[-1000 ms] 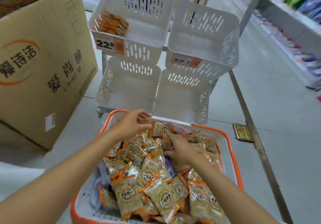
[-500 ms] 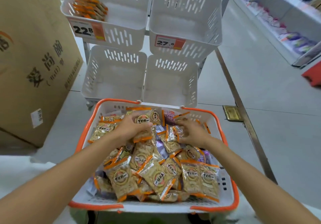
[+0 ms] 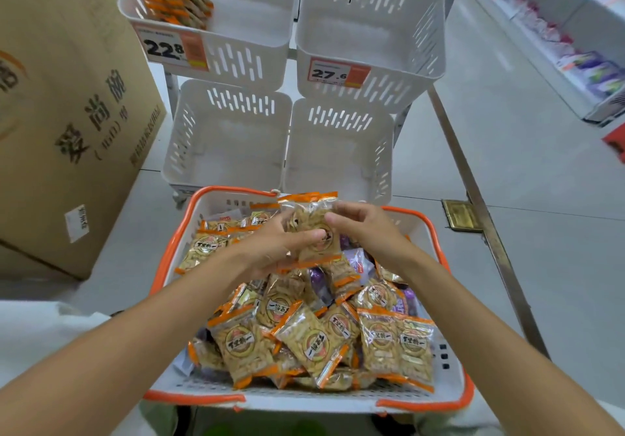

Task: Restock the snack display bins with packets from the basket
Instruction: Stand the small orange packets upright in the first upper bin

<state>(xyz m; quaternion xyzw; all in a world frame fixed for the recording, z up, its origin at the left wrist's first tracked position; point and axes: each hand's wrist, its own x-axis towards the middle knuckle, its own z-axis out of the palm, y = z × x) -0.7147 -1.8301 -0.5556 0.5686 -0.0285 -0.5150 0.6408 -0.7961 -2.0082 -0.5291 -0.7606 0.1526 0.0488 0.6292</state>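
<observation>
Both sets of fingers are closing on one load. The left hand (image 3: 267, 253) is pinching a clutch of packets (image 3: 316, 222) with its thumb across the front, and the fingers (image 3: 345, 214) of the right hand (image 3: 372, 236) are curling round the clutch's right side. How many packets are in the clutch cannot be told.

The clutch is hanging above the far end of the basket (image 3: 176, 242), just short of the lower bins (image 3: 230, 138).

Risks noted:
- **Slippage.** The film wrappers are looking slick and the grip is lying on one edge only. An inner packet is likely to slide out and drop back onto the heap or into the gap ahead of the basket rim.
- **Mis-stocking.** Purple packets (image 3: 318, 280) are lying among the orange-trimmed ones (mixed stock). Only the upper-left bin (image 3: 250, 29) is holding matching goods, behind the 22.8 tag (image 3: 169, 48). The neighbouring bin is carrying a 27.6 tag (image 3: 338, 73), so a hasty drop is risking the wrong price.
- **Reach.** Getting to the upper tier is meaning a stretch over the heaped basket, and a forearm is liable to be dragging packets over the rim.
</observation>
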